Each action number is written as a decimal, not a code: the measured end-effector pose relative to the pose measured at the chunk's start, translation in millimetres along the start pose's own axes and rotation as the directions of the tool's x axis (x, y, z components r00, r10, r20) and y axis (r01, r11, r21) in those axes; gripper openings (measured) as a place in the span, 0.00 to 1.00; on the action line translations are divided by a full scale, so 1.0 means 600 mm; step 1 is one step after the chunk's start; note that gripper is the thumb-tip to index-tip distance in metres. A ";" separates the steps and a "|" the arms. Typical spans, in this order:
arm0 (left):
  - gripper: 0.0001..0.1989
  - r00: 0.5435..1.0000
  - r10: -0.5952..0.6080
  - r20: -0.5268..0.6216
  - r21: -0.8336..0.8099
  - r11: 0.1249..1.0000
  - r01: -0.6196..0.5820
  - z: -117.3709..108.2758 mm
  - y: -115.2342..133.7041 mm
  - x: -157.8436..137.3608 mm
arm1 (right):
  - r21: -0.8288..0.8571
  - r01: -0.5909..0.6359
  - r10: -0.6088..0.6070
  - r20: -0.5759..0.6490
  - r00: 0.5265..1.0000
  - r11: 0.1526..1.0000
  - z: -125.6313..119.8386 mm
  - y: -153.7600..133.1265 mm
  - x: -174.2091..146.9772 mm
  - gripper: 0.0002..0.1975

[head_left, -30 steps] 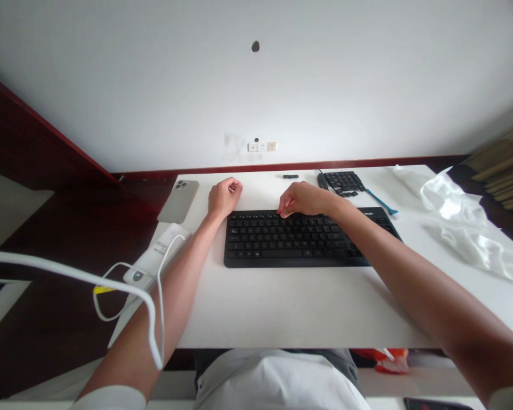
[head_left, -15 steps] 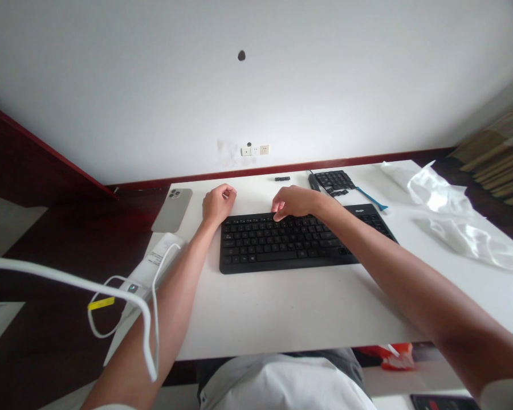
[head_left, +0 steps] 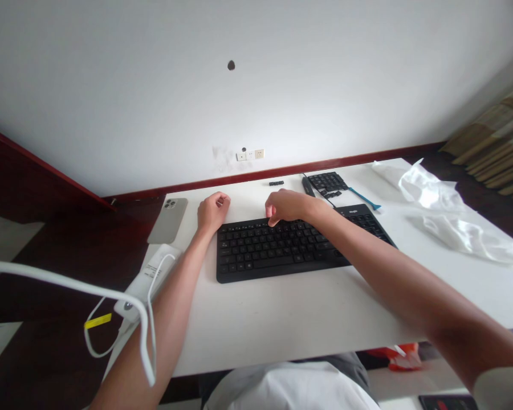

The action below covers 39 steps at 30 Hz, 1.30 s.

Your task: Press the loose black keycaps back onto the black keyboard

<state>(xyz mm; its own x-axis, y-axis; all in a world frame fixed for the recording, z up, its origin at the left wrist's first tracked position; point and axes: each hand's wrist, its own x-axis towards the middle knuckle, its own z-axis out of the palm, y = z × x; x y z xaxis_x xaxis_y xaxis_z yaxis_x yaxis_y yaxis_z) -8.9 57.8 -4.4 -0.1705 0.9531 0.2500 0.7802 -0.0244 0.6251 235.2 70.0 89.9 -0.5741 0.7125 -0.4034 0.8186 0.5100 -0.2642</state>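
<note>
A black keyboard [head_left: 273,262] lies on the white table [head_left: 256,319] in front of me. My right hand [head_left: 287,205] is over its top rows of keys, thumb and fingers bent together in a pinch. Whatever is between those fingertips, if anything, is too small to make out. Just off the keyboard's upper left corner, my left hand [head_left: 212,212] rests on the table with its fingers curled in, and nothing shows in it. Behind the right hand lies a small strip of black keys [head_left: 276,183].
Back right are a black number pad [head_left: 327,181], loose black keycaps [head_left: 332,194] and a blue tool [head_left: 365,199]. Crumpled clear plastic [head_left: 436,191] covers the right side. At left lie a phone [head_left: 168,221] and a white power strip [head_left: 147,273], with a white cable [head_left: 68,278] in front.
The camera view has shifted slightly, so the whole table sits a little lower and further left. My hands keep nearly the same places at the keyboard.
</note>
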 end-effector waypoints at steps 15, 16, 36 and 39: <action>0.09 1.000 0.012 -0.008 -0.021 1.000 -0.013 -0.003 -0.001 -0.002 | -0.062 -0.078 0.061 -0.235 0.970 0.995 -0.029 0.129 0.007 0.10; 0.09 1.000 0.014 -0.007 -0.017 1.000 -0.015 -0.004 -0.001 -0.002 | -0.065 -0.075 0.058 -0.225 0.973 0.995 -0.023 0.129 0.012 0.11; 0.10 1.000 0.029 -0.002 -0.010 1.000 -0.029 -0.004 -0.001 -0.003 | 0.074 0.022 -0.006 -0.211 0.977 0.997 -0.007 0.120 0.030 0.09; 0.10 1.000 0.031 0.000 -0.015 0.999 -0.031 -0.004 -0.002 -0.003 | 0.093 0.010 0.010 -0.214 0.977 0.996 -0.016 0.117 0.023 0.07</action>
<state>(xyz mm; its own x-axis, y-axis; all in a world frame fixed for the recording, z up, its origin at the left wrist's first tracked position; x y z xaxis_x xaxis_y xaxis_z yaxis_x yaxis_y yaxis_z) -10.9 55.5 -3.6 -0.1466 0.9518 0.2696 0.7760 -0.0583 0.6281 284.8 120.2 73.9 -0.5559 0.8046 -0.2089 0.8111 0.4700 -0.3483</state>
